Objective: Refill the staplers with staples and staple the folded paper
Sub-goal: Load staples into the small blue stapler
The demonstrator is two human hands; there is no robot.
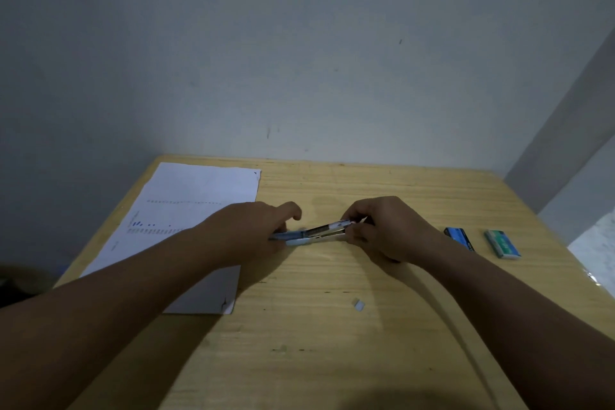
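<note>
A light blue stapler (316, 234) lies just above the wooden table (332, 326), its metal staple channel exposed. My left hand (256, 230) grips its blue rear end. My right hand (382, 226) pinches the metal front end between fingertips and thumb. White printed paper (186, 210) lies flat at the left of the table, partly under my left forearm. A blue staple box (461, 238) and a green staple box (502, 244) rest to the right of my right hand.
A small white scrap (358, 304) lies on the table in front of the hands. A grey wall stands right behind the table's far edge. The table's right edge runs close to the green box.
</note>
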